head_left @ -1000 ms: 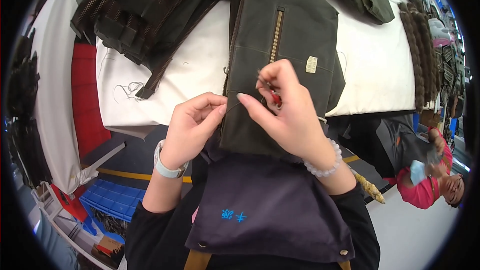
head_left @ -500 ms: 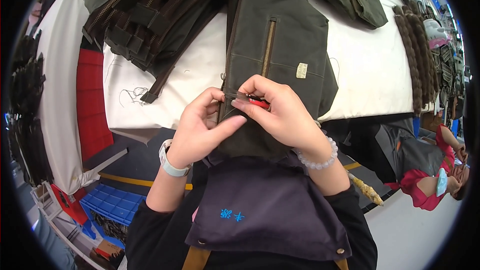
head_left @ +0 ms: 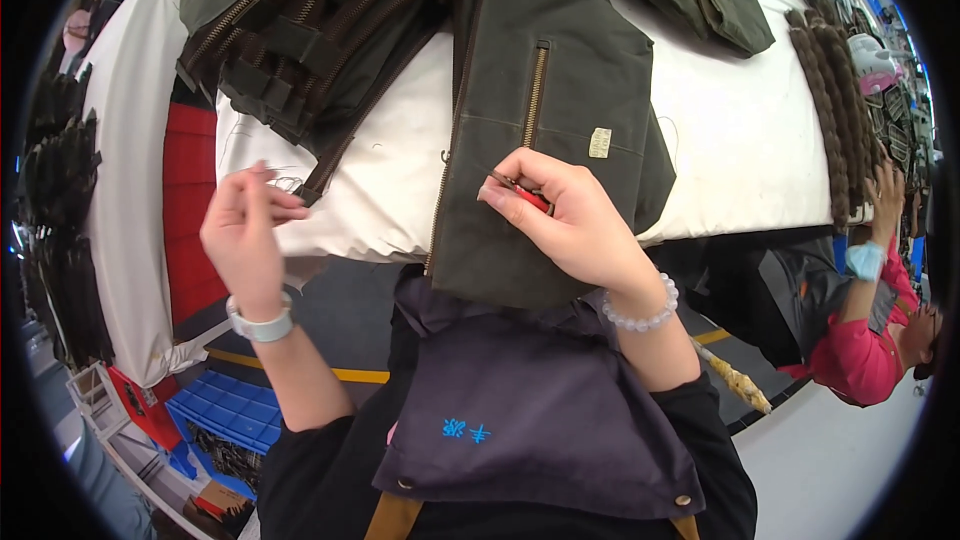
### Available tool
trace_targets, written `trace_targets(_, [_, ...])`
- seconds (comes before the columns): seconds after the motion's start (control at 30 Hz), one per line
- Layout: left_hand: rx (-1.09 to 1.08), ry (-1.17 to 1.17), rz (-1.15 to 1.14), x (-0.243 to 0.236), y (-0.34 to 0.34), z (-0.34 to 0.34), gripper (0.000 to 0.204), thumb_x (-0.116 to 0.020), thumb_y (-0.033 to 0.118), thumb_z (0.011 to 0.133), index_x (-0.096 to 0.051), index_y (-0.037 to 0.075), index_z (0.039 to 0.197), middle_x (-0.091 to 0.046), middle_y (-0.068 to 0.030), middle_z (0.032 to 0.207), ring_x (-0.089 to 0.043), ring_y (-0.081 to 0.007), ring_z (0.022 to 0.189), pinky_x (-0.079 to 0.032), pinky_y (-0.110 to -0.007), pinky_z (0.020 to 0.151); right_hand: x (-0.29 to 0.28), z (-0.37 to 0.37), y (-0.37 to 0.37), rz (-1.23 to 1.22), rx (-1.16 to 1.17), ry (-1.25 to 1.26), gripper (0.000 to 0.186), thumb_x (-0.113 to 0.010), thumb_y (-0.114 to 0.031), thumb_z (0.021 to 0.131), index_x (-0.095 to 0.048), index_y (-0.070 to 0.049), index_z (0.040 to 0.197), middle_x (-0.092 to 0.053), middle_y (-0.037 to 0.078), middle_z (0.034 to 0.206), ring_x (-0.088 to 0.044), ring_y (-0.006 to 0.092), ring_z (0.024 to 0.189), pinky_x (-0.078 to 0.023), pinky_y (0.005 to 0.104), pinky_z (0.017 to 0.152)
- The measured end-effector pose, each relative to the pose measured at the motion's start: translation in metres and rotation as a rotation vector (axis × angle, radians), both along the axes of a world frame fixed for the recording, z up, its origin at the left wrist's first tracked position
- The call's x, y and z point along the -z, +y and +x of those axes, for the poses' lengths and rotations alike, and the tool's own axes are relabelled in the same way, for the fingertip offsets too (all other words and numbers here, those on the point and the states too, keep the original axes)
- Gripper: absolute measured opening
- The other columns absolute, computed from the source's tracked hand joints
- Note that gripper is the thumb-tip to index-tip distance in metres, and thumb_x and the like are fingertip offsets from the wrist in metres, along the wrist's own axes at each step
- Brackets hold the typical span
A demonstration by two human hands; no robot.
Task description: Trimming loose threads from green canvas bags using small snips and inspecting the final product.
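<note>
Over bag point(head_left: 590, 80), right hand point(head_left: 575, 215) gripping red tool point(head_left: 534, 200), bare cloth point(head_left: 395, 185) beyond zippered edge point(head_left: 440, 195), left hand point(head_left: 246, 230), grip unclear

bright, with bent, seemingly blurry edges

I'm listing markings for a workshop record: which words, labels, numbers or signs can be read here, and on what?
Dark purple apron: two blue characters, not copied out here.
Cream label on the dark green zippered piece: print too small to read.
Elsewhere: no lettering clear enough to read.
</note>
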State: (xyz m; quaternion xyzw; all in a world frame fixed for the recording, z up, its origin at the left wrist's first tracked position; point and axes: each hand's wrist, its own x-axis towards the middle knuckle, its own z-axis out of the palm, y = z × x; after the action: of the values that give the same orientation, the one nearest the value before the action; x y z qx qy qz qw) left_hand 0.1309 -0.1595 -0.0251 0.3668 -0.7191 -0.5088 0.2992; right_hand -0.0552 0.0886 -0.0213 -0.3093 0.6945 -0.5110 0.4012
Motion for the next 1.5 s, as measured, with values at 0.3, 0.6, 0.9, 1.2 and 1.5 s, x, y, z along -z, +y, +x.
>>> trace_targets(0.3, [0.099,-0.420,-0.396,-0.001,-0.024,0.026,0.028,-0.071,0.017,0.095,-0.066,0.002,0.119,-0.067,-0.0113,0.128,-0.069,-0.0186,0.103,-0.055,-0.029,0.075,-0.012,0.034,-0.025,0.137,-0.361,0.856,0.017,-0.065,-0.014,0.089,-0.067,-0.011,0.106,-0.068,0.006,0.083,-0.070,0.0269,0.073,-0.054,0.0384,0.060])
trace_targets(0.6, [0.006,-0.063,-0.542,0.003,-0.020,0.015,0.033,-0.057,-0.002,0.094,-0.062,0.004,0.126,-0.060,-0.0144,0.132,-0.061,-0.0220,0.120,-0.050,-0.032,0.092,0.006,0.039,-0.033,0.210,-0.219,0.911,0.024,-0.075,-0.025,0.084,-0.058,-0.011,0.091,-0.066,0.005,0.070,-0.068,0.0247,0.062,-0.050,0.0369,0.054])
trace_targets(0.9, [0.576,-0.006,0.333,0.024,0.080,-0.054,0.043,-0.063,-0.001,0.093,-0.048,-0.001,0.133,-0.065,-0.0081,0.102,-0.061,-0.0068,0.078,-0.046,-0.022,0.062,0.009,0.034,-0.011,0.006,0.037,0.358,0.064,-0.071,0.006,0.074,-0.045,-0.008,0.131,-0.052,0.005,0.065,-0.054,0.0165,0.057,-0.043,0.0279,0.059])
trace_targets(1.2, [0.441,-0.135,-0.193,0.038,0.053,-0.140,0.057,-0.069,0.002,0.073,-0.051,0.005,0.128,-0.059,-0.0113,0.091,-0.062,-0.0296,0.078,-0.051,-0.040,0.072,-0.021,0.031,0.019,-0.075,0.018,0.413,0.059,-0.075,0.001,0.073,-0.047,-0.008,0.125,-0.051,0.006,0.066,-0.059,0.0264,0.059,-0.045,0.0359,0.056])
trace_targets(1.5, [0.372,-0.214,-0.834,0.008,0.101,-0.191,0.041,-0.067,-0.001,0.074,-0.056,0.011,0.112,-0.060,-0.0123,0.108,-0.070,-0.0322,0.076,-0.057,-0.044,0.062,-0.056,0.031,0.068,-0.046,0.069,0.433,0.047,-0.076,0.006,0.073,-0.054,-0.004,0.112,-0.059,0.006,0.069,-0.060,0.0198,0.058,-0.047,0.0261,0.059])
